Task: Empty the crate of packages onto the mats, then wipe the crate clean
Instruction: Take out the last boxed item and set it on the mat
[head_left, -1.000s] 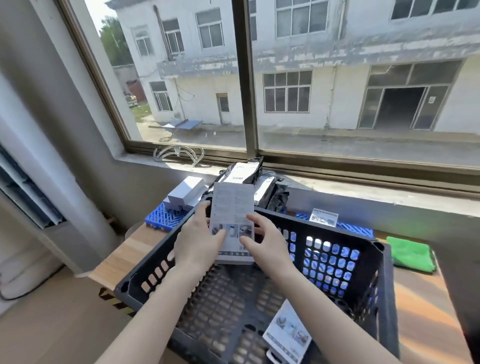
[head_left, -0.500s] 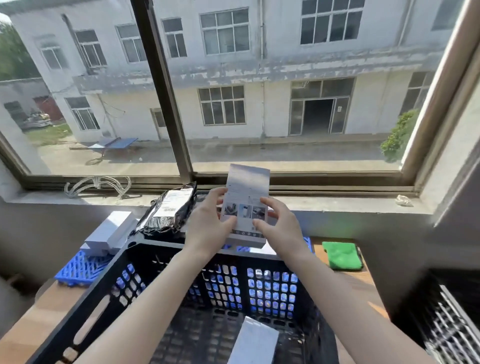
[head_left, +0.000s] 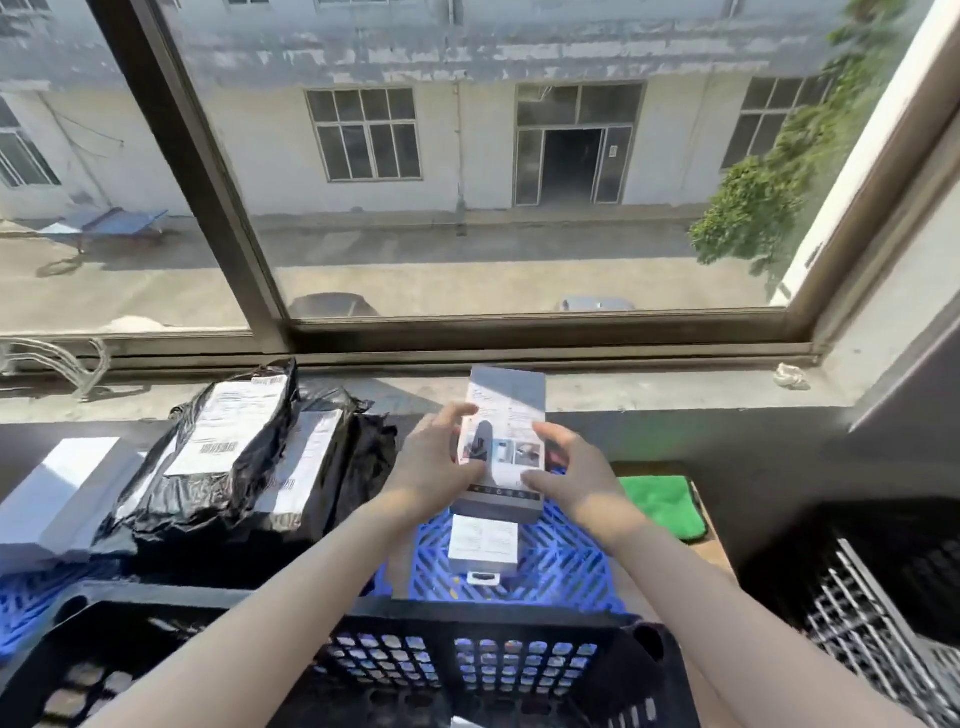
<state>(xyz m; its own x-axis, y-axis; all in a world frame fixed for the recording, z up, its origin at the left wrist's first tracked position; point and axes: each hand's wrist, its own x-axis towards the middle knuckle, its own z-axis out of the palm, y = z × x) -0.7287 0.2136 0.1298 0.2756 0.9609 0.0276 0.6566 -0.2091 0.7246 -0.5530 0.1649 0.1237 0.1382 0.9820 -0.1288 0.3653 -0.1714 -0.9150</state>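
A white printed box (head_left: 506, 410) is held upright over the blue lattice mat (head_left: 566, 561), beyond the far wall of the black crate (head_left: 467, 660). My left hand (head_left: 441, 457) grips its left edge and my right hand (head_left: 566, 470) grips its right edge. A smaller white box (head_left: 483, 540) lies flat on the mat just below it. Black plastic mailers with labels (head_left: 234, 457) are piled to the left, and white boxes (head_left: 57, 499) lie at the far left on another blue mat (head_left: 21, 603).
A folded green cloth (head_left: 662, 504) lies on the wooden table to the right of the mat. A second dark crate or basket (head_left: 872, 597) stands at the right. A concrete sill (head_left: 649, 389) and a window run along the back.
Both hands carried the white box up out of the crate and forward over the blue mat. The camera swung right and closer to the window.
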